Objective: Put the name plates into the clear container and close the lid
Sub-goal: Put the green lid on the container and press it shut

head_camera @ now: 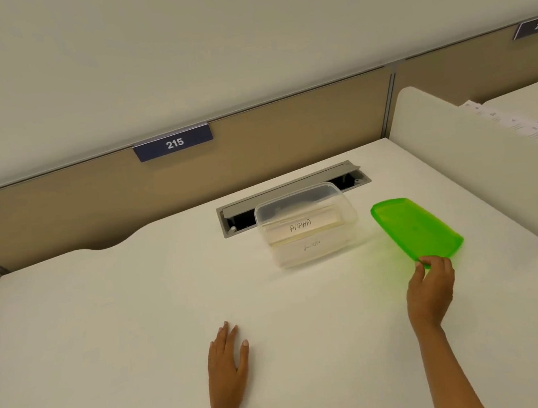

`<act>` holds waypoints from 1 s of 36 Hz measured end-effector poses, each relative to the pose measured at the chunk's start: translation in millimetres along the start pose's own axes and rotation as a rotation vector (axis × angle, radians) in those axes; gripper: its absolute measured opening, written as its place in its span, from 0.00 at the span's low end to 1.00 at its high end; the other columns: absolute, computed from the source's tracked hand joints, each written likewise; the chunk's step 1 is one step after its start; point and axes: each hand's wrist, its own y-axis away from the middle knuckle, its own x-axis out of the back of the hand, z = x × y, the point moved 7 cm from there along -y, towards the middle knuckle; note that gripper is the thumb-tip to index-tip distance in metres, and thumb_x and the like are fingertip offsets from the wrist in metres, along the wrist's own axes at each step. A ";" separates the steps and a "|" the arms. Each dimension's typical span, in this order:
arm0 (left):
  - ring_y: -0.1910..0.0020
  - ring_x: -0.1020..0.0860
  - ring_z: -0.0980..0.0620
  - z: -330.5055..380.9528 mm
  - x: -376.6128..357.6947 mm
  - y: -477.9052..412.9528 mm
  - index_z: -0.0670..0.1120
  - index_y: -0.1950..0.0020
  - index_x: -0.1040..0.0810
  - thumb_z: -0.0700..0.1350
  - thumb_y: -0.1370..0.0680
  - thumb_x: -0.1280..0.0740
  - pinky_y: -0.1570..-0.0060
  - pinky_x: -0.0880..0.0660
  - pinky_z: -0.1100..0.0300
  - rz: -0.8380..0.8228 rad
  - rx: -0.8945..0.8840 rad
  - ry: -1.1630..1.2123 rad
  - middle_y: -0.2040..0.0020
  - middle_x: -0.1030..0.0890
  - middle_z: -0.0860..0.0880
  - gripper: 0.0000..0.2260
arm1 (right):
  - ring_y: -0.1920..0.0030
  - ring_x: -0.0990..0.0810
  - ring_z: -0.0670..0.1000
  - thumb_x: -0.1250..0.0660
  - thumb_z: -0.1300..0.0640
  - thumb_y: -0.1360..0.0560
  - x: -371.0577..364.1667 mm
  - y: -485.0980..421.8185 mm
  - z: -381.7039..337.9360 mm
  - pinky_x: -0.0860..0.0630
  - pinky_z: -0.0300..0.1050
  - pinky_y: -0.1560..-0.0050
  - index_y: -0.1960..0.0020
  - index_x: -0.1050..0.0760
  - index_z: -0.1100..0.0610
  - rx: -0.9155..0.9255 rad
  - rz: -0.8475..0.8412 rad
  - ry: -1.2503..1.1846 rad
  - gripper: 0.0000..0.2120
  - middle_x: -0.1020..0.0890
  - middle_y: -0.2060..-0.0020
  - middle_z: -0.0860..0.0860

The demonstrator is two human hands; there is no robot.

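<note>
A clear plastic container (307,224) stands uncovered on the white desk (105,306), in front of the cable slot. Inside it lie pale name plates (301,226); the top one reads ALPHA. A translucent green lid (414,225) is to the right of the container, tilted with its near edge raised. My right hand (433,289) grips that near edge between thumb and fingers. My left hand (228,359) rests flat on the desk, palm down, fingers extended, well in front of the container and holding nothing.
A grey cable slot (293,197) with its flap raised runs behind the container. A tan partition with a sign reading 215 (173,143) backs the desk. A white side divider (476,153) rises on the right, with papers (520,128) beyond it.
</note>
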 end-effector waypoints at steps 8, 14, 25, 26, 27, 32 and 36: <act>0.30 0.37 0.59 51.6 14.2 9.0 0.53 0.31 0.31 0.54 0.19 0.49 0.30 0.44 0.60 -0.042 0.187 0.653 0.29 0.33 0.56 0.18 | 0.46 0.26 0.62 0.38 0.65 0.24 22.3 18.5 -42.9 0.27 0.51 0.55 0.50 0.26 0.65 0.119 0.070 -0.115 0.05 0.24 0.50 0.62; 0.33 0.34 0.61 115.3 26.7 -1.3 0.59 0.32 0.33 0.52 0.19 0.46 0.36 0.38 0.64 -0.139 0.028 0.728 0.32 0.32 0.60 0.15 | 0.53 0.23 0.52 0.36 0.69 0.27 26.2 24.8 -82.7 0.26 0.39 0.49 0.54 0.26 0.66 0.300 -0.078 -0.340 0.03 0.24 0.57 0.58; 0.29 0.36 0.55 149.8 71.5 -14.6 0.56 0.27 0.42 0.46 0.22 0.37 0.30 0.37 0.55 -0.031 -0.040 0.839 0.26 0.38 0.54 0.26 | 0.58 0.19 0.39 0.28 0.36 0.38 6.4 52.8 -123.8 0.22 0.32 0.51 0.54 0.24 0.51 0.072 -0.632 -0.915 0.21 0.16 0.63 0.41; 0.28 0.38 0.55 149.2 75.3 -14.3 0.56 0.26 0.45 0.46 0.22 0.36 0.29 0.38 0.54 -0.013 -0.035 0.850 0.26 0.39 0.53 0.28 | 0.58 0.18 0.40 0.27 0.33 0.43 4.4 55.9 -125.3 0.21 0.33 0.52 0.54 0.25 0.53 0.061 -0.667 -0.942 0.28 0.15 0.63 0.43; 0.28 0.39 0.55 148.1 78.6 -13.9 0.56 0.25 0.47 0.46 0.23 0.35 0.28 0.40 0.53 0.002 -0.032 0.859 0.25 0.40 0.53 0.30 | 0.57 0.18 0.40 0.27 0.33 0.44 4.1 60.1 -128.8 0.21 0.34 0.52 0.53 0.25 0.55 0.057 -0.694 -0.967 0.31 0.15 0.62 0.44; 0.28 0.38 0.53 137.8 87.1 -10.2 0.57 0.25 0.52 0.45 0.25 0.33 0.30 0.39 0.55 0.059 -0.047 0.864 0.25 0.40 0.51 0.36 | 0.56 0.17 0.41 0.25 0.33 0.47 -2.1 72.8 -135.9 0.20 0.36 0.53 0.52 0.26 0.57 0.006 -0.758 -1.021 0.35 0.15 0.62 0.45; 0.31 0.35 0.52 121.6 90.7 -8.5 0.57 0.25 0.52 0.42 0.26 0.31 0.34 0.37 0.58 0.171 0.017 0.895 0.28 0.37 0.49 0.38 | 0.57 0.17 0.41 0.25 0.32 0.48 -8.8 76.1 -134.5 0.20 0.37 0.54 0.52 0.26 0.57 -0.037 -0.778 -1.016 0.35 0.15 0.63 0.44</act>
